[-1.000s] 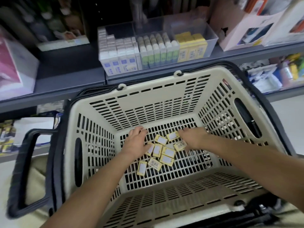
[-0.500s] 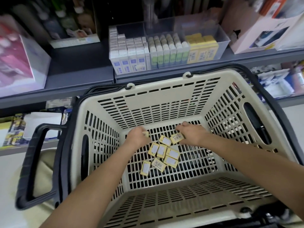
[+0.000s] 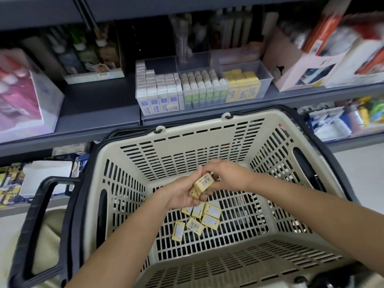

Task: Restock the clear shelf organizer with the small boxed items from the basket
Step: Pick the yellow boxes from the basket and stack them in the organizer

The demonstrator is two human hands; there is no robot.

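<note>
A small yellow box (image 3: 204, 181) is pinched by the right hand (image 3: 226, 175). The left hand (image 3: 179, 195), touching it, curls round a second box (image 3: 195, 194). Loose boxes (image 3: 211, 220) lie on the basket (image 3: 193, 140) floor just below both hands. The clear organizer (image 3: 264, 79) sits on the shelf (image 3: 99, 113) beyond them.

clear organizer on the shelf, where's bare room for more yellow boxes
Bare room lies in the right compartment of the clear organizer, behind the shelved yellow boxes and along its right wall. Another bare patch sits back left, behind the blue-and-white boxes. The green-and-white boxes crowd the middle compartment's front.
</note>
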